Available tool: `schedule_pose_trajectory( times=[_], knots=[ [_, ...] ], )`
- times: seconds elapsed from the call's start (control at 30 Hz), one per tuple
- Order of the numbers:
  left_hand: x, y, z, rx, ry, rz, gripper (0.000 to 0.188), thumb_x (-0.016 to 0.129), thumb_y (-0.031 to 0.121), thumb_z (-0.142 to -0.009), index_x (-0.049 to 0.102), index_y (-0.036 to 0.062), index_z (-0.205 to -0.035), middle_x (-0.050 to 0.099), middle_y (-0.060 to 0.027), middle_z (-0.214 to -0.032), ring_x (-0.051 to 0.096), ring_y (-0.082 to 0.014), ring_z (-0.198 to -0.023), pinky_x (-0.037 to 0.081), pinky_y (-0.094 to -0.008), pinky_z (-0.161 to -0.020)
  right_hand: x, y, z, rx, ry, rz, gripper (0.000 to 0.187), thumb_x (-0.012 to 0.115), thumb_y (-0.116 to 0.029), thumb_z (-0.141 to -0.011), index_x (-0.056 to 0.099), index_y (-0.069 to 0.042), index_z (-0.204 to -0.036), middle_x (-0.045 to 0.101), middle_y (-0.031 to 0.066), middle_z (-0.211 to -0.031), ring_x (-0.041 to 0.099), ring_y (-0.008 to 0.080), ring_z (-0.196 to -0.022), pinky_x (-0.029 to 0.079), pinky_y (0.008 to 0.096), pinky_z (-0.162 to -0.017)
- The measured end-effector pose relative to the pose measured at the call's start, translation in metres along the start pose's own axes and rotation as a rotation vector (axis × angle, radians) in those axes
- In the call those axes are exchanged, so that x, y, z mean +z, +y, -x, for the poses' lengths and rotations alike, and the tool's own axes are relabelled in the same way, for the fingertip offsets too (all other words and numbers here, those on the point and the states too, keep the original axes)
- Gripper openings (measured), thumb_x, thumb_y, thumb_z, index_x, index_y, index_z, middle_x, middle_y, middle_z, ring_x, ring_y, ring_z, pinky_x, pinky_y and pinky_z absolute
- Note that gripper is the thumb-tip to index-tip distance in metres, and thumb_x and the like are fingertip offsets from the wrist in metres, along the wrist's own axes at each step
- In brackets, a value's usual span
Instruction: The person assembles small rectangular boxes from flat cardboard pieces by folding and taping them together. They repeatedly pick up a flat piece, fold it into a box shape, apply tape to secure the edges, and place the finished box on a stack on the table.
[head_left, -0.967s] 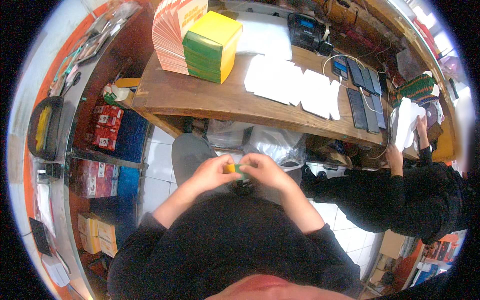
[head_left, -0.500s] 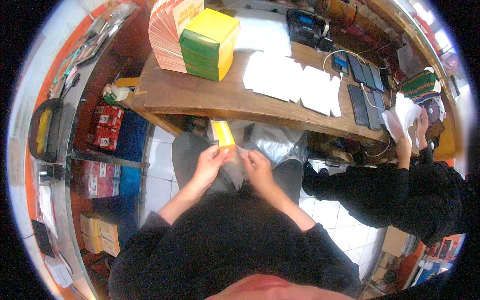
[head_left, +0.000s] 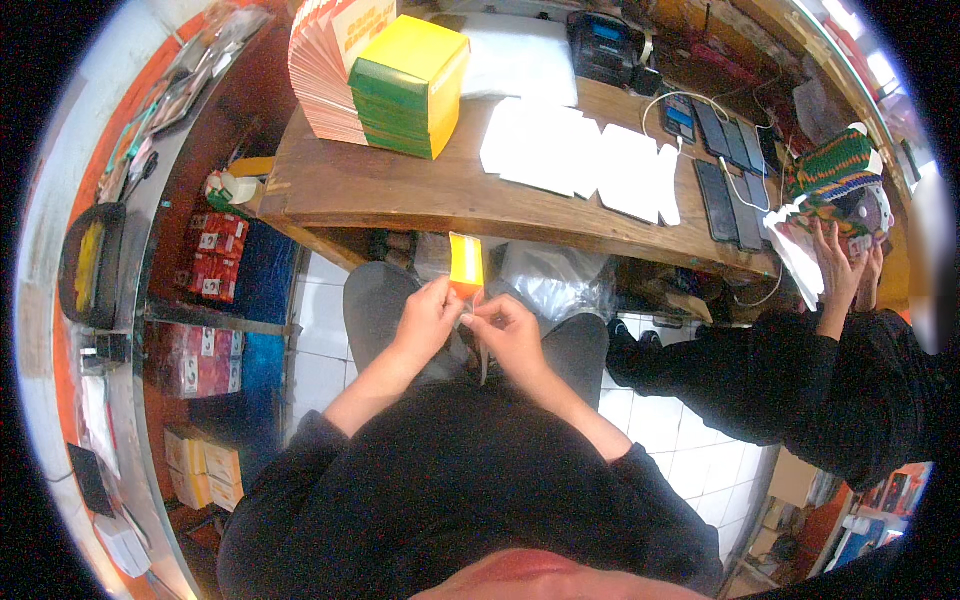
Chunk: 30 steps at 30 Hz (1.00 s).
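Note:
Above my lap, a small yellow and orange card box (head_left: 466, 264) with a pale panel stands tilted out of my closed left hand (head_left: 428, 320), which grips its lower end. My right hand (head_left: 508, 330) is closed in a pinch at that same end, thumb and fingers touching the card and a thin pale strip hanging below. The exact fold between my fingertips is too small to make out. On the wooden table (head_left: 370, 205) beyond stands a stack of flat yellow and green cartons (head_left: 405, 95), with fanned pinkish sheets (head_left: 325, 90) leaning beside it.
White cards (head_left: 540, 145) lie along the table, with several phones and cables (head_left: 728, 185) to their right and a dark printer-like device (head_left: 602, 48) behind. A co-worker (head_left: 850, 255) at right handles white sheets. Shelves with red packs (head_left: 215, 255) stand at left.
The yellow box has shifted right and turned more upright. My right hand has come in against my left at its lower end. The co-worker's hands have moved up toward the patterned cloth.

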<state>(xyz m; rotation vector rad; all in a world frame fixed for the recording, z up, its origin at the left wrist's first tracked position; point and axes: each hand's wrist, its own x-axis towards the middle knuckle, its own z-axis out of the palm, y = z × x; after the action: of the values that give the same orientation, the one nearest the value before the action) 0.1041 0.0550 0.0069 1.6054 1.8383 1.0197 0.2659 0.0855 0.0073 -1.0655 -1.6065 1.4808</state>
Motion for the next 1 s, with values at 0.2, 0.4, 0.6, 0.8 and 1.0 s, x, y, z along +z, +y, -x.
schedule_pose_trajectory(
  times=[0.2,0.4,0.6,0.8,1.0],
  knots=[
    [0.007,0.029,0.002,0.058,-0.287,0.266,0.040,0.052,0.007,-0.094,0.045,0.0019,-0.133,0.062,-0.0250,-0.113,0.061,-0.0417,-0.106,0.050,-0.0416,-0.088,-0.002,0.002,0.001,0.084,0.198,-0.098,0.017,0.074,-0.013,-0.084,0.069,0.000,-0.095,0.067,0.0108,-0.093,0.063,0.0194,-0.088,0.049,0.0311,-0.080],
    [0.014,0.003,0.002,0.279,-0.252,-0.042,0.040,0.055,0.008,-0.090,0.047,0.0020,-0.130,0.063,-0.0211,-0.111,0.059,-0.0405,-0.107,0.049,-0.0456,-0.088,-0.016,-0.019,0.025,-0.314,0.156,0.378,0.032,0.068,-0.008,-0.084,0.064,-0.004,-0.115,0.057,0.0167,-0.117,0.055,0.0303,-0.112,0.044,0.0389,-0.096],
    [0.026,0.026,0.015,0.275,-0.373,-0.078,0.038,0.062,0.025,-0.090,0.054,0.0027,-0.120,0.066,-0.0180,-0.106,0.064,-0.0375,-0.098,0.052,-0.0460,-0.083,-0.075,-0.059,0.021,-0.062,-0.233,0.934,0.024,0.075,-0.016,-0.076,0.064,-0.006,-0.095,0.060,0.0118,-0.105,0.057,0.0348,-0.098,0.048,0.0417,-0.086],
    [-0.004,0.018,0.002,0.153,-0.527,-0.265,0.028,0.064,0.039,-0.086,0.068,0.0172,-0.104,0.070,-0.0129,-0.095,0.067,-0.0340,-0.088,0.053,-0.0456,-0.072,-0.115,-0.006,0.032,0.025,-0.065,0.401,0.020,0.075,-0.019,-0.078,0.065,-0.003,-0.085,0.062,0.0130,-0.094,0.059,0.0313,-0.093,0.047,0.0393,-0.082],
    [-0.001,0.004,0.010,0.074,-0.603,-0.435,0.023,0.061,0.038,-0.087,0.073,0.0252,-0.102,0.070,-0.0116,-0.090,0.066,-0.0348,-0.086,0.053,-0.0469,-0.074,-0.086,0.019,0.035,-0.088,-0.219,0.933,0.019,0.064,-0.029,-0.087,0.069,-0.012,-0.095,0.066,0.0096,-0.100,0.061,0.0318,-0.094,0.044,0.0445,-0.085]
  ],
)
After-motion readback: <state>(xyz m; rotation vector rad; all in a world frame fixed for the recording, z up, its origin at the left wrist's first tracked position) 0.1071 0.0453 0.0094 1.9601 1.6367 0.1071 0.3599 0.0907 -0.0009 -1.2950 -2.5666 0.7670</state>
